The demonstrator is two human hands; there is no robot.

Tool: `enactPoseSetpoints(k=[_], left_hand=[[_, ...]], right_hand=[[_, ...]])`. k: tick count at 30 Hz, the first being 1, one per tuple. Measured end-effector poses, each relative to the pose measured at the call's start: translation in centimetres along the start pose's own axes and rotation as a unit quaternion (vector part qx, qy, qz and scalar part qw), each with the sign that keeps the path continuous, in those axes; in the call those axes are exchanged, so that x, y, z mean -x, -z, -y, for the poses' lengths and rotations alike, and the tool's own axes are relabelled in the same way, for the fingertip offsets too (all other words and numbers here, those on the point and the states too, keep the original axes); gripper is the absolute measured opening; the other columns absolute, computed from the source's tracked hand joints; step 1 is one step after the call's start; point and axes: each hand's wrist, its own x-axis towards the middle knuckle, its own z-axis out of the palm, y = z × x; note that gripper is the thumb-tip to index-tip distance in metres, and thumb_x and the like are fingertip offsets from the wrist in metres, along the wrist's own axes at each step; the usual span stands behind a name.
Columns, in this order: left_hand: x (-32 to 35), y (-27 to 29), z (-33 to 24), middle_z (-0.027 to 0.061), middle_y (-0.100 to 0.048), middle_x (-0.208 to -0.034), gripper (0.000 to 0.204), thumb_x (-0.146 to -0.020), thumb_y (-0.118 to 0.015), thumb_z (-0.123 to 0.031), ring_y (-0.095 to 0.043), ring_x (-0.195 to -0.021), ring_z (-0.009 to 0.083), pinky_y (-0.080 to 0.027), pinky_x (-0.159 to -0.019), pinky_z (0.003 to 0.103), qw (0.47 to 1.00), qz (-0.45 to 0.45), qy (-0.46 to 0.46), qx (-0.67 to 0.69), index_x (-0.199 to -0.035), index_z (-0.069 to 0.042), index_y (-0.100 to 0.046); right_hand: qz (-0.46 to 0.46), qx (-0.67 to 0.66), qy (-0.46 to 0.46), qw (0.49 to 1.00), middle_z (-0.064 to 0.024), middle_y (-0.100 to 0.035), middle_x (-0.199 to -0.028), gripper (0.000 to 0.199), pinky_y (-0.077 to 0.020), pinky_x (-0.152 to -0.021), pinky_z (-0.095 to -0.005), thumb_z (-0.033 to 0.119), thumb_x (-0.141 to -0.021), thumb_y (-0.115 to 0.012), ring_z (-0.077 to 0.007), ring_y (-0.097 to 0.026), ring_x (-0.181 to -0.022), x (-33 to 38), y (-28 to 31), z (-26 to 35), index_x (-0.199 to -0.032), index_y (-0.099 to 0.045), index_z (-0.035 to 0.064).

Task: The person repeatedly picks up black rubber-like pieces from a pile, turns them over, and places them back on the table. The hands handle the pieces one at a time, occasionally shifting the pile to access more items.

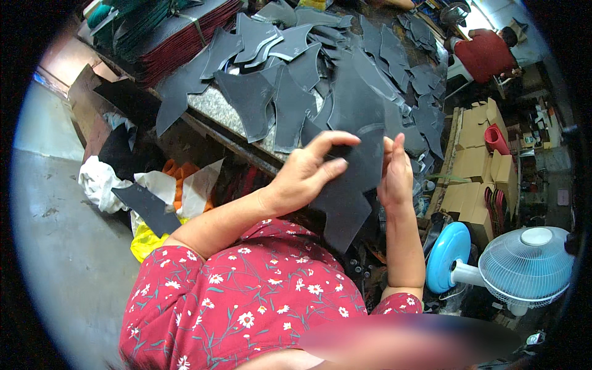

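1. We see the left hand [305,176] spread over the face of a dark cut sheet piece [351,185], thumb stretched up along its top edge and fingers pressed to its surface, so it is grasping that piece.
2. The right hand [394,176] stands upright against the piece's right edge, fingers straight and together; it steadies the edge, though we cannot tell if the thumb pinches behind.
3. The piece is held in the air just off the near edge of the workbench [213,108], its pointed lower end hanging toward the person's lap.
4. On the bench top lies a loose heap of similar dark pieces [290,80], spread from the near edge to the far side; bundled stacks [179,37] sit at the far left corner.
5. We judge the step in hand to be lifting 1 piece off the heap and squaring it between both hands.
6. The next move, as we judge it, calls for a firm 2-handed hold so the floppy sheet does not fold or slip.
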Motion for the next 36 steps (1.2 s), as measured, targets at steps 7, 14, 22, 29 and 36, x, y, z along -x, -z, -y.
enactPoseSetpoints(k=[7,14,22,29,36], left_hand=[[-0.9,2.0,1.4,0.0137,-0.06,-0.104,0.061,-0.094,-0.059,-0.018,-0.056,-0.095,0.0228,-0.046,-0.086,0.035,0.971,-0.151,-0.038,-0.179,-0.146,-0.006,-0.029],[-1.1,3.8,3.5,0.0129,-0.055,-0.113,0.072,-0.074,-0.073,-0.008,-0.051,-0.098,0.0316,-0.044,-0.088,0.039,0.743,-0.159,-0.299,-0.577,-0.139,-0.005,-0.042],[-0.9,3.8,4.0,0.0122,-0.054,-0.118,0.054,-0.072,-0.072,-0.008,-0.05,-0.105,0.0315,-0.042,-0.093,0.041,0.747,-0.159,-0.241,-0.599,-0.124,-0.007,-0.055],[-0.9,3.6,3.8,0.0116,-0.055,-0.117,0.047,-0.072,-0.073,-0.01,-0.05,-0.106,0.0312,-0.042,-0.092,0.041,0.749,-0.152,-0.227,-0.603,-0.117,-0.007,-0.059],[-0.8,3.7,3.9,0.0112,-0.055,-0.116,0.043,-0.073,-0.072,-0.012,-0.051,-0.106,0.0308,-0.043,-0.092,0.041,0.75,-0.156,-0.221,-0.603,-0.115,-0.007,-0.061]], right_hand=[[0.032,0.207,0.099,0.973,-0.0091,-0.063,-0.116,0.039,-0.0422,-0.099,-0.0325,0.004,-0.085,-0.064,-0.0186,-0.059,-0.109,1.0,-2.2,0.5,-0.122,-0.053,-0.0001],[-0.045,0.246,0.276,0.928,-0.0066,-0.067,-0.105,0.032,-0.0467,-0.09,-0.0274,0.006,-0.085,-0.067,-0.0137,-0.062,-0.096,-11.0,4.0,8.8,-0.115,-0.059,-0.0012],[-0.28,0.487,0.097,0.821,-0.0163,-0.068,-0.11,0.069,-0.0507,-0.089,-0.0402,0.037,-0.076,-0.076,-0.0221,-0.065,-0.101,-27.8,15.9,10.5,-0.13,-0.055,0.0017],[-0.395,0.708,-0.09,0.579,-0.0159,-0.056,-0.134,0.072,-0.0422,-0.101,-0.0499,0.057,-0.078,-0.07,-0.0361,-0.05,-0.127,-27.3,22.9,10.5,-0.129,-0.058,0.0077],[-0.437,0.718,-0.12,0.528,-0.0099,-0.055,-0.137,0.072,-0.0351,-0.106,-0.0512,0.05,-0.071,-0.08,-0.0293,-0.049,-0.13,-26.5,22.1,9.9,-0.13,-0.057,0.0156]])
